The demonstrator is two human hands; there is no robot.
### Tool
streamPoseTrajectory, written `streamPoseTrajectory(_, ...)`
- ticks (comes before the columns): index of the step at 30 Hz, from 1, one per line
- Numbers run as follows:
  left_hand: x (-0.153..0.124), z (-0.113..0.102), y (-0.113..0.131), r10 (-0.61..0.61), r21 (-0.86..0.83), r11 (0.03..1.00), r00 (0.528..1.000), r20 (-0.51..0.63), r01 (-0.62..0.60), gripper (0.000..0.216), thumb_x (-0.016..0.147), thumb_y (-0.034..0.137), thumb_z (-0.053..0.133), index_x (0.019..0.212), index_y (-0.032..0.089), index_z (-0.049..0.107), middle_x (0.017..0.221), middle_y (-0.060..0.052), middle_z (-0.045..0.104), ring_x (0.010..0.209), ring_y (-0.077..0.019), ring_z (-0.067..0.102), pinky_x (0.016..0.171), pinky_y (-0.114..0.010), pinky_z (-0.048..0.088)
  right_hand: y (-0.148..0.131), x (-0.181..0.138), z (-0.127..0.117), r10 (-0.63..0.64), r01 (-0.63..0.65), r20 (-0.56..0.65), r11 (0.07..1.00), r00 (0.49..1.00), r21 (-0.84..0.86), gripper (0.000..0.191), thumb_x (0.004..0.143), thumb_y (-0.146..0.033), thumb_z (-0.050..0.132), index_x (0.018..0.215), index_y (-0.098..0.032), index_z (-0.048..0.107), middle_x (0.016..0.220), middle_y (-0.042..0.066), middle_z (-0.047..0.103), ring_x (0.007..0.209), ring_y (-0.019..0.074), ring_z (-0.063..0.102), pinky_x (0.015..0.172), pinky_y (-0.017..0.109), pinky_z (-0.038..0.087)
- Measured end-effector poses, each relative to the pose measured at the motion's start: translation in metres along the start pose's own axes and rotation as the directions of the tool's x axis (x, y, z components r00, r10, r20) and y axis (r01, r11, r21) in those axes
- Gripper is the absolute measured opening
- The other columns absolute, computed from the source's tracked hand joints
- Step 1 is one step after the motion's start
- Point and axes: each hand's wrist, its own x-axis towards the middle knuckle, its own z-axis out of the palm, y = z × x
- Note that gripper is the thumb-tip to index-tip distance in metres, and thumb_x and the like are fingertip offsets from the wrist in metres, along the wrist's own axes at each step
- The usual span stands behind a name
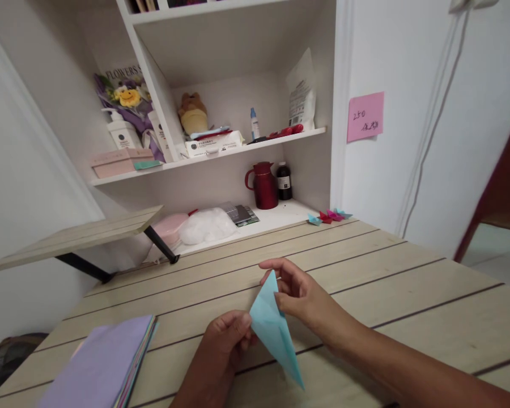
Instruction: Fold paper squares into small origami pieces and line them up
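Blue paper (pixel 272 324): one sheet, folded to a pointed, kite-like form; held tilted between both hands over the middle of the surface (pixel 391 283), toward the near edge.
Left hand (pixel 223 343): thumb and fingers pinching the paper's left corner.
Right hand (pixel 301 294): thumb against the right edge, fingers curled about the upper point; firmness of grip cannot be told.
Fold in hand: apparently shaping or opening a flap.
Next crease: seems to call for a steady left pinch, edges aligned.
Paper stack (pixel 100 360): near left corner.
Small folded papers (pixel 335 215): row, far edge, right.
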Motion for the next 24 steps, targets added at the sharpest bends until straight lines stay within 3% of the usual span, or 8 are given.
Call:
streamPoseTrajectory(3, -0.002, 0.001, 0.001, 0.026, -0.029, 0.999, 1.0, 0.003, -0.026, 0.035, 0.076, 0.039, 0.071, 0.055, 0.015, 0.056, 0.058, 0.001, 0.05, 0.063, -0.0121, 0.043, 0.064, -0.024, 0.035, 0.004, 0.001, 0.001, 0.031, -0.034, 0.083, 0.999, 0.996, 0.03, 0.052, 0.063, -0.015, 0.068, 0.111, -0.024, 0.051, 0.078, -0.005, 0.053, 0.064, 0.0102, 0.049, 0.057, 0.022, 0.039)
streamPoseTrajectory(7, -0.003, 0.003, 0.002, 0.026, -0.029, 0.999, 1.0, -0.001, -0.026, 0.036, 0.075, 0.039, 0.072, 0.054, 0.015, 0.055, 0.057, 0.001, 0.049, 0.06, -0.0111, 0.042, 0.061, -0.023, 0.034, 0.01, -0.001, 0.003, 0.068, -0.074, 0.219, 0.997, 0.973, 0.015, 0.031, 0.062, -0.013, 0.065, 0.088, -0.022, 0.052, 0.073, -0.006, 0.052, 0.064, 0.0105, 0.05, 0.06, 0.022, 0.04)
streamPoseTrajectory(12, 0.006, -0.005, -0.005, 0.034, 0.115, 0.993, 0.991, -0.131, -0.019, 0.028, 0.067, 0.039, 0.078, 0.068, 0.013, 0.066, 0.054, 0.003, 0.053, 0.052, -0.0083, 0.041, 0.054, -0.021, 0.031, 0.02, -0.006, 0.002, 0.069, -0.016, 0.18, 0.959, 0.981, -0.282, 0.021, 0.062, -0.009, 0.057, 0.077, -0.021, 0.049, 0.066, -0.006, 0.05, 0.06, 0.0108, 0.046, 0.056, 0.022, 0.037)
streamPoseTrajectory(17, 0.013, -0.007, -0.011, 0.158, 0.283, 0.954, 0.97, -0.184, -0.102, 0.038, 0.067, 0.034, 0.074, 0.097, 0.011, 0.069, 0.062, -0.001, 0.063, 0.053, -0.0128, 0.052, 0.057, -0.025, 0.039, 0.035, -0.002, -0.005, -0.022, 0.09, 0.122, 0.802, 0.992, -0.591, 0.017, 0.064, -0.009, 0.053, 0.072, -0.022, 0.046, 0.063, -0.006, 0.047, 0.059, 0.0116, 0.043, 0.053, 0.022, 0.032)
streamPoseTrajectory(20, 0.012, -0.002, -0.011, 0.213, 0.377, 0.917, 0.957, -0.195, -0.127, 0.031, 0.069, 0.025, 0.068, 0.098, 0.014, 0.069, 0.068, -0.001, 0.063, 0.054, -0.0135, 0.054, 0.058, -0.026, 0.041, 0.042, 0.006, -0.012, -0.05, 0.115, 0.11, 0.665, 0.993, -0.738, 0.017, 0.062, -0.009, 0.053, 0.07, -0.022, 0.046, 0.063, -0.005, 0.051, 0.059, 0.0127, 0.045, 0.056, 0.024, 0.031)
streamPoseTrajectory(24, 0.008, 0.0, -0.013, 0.35, 0.594, 0.783, 0.92, -0.177, -0.184, 0.028, 0.071, 0.017, 0.062, 0.097, 0.018, 0.071, 0.084, -0.003, 0.059, 0.061, -0.0133, 0.054, 0.06, -0.026, 0.043, 0.048, 0.015, -0.021, -0.051, 0.11, 0.097, 0.48, 0.994, -0.87, 0.015, 0.063, -0.012, 0.056, 0.069, -0.022, 0.047, 0.067, -0.003, 0.055, 0.065, 0.0159, 0.049, 0.063, 0.026, 0.03)
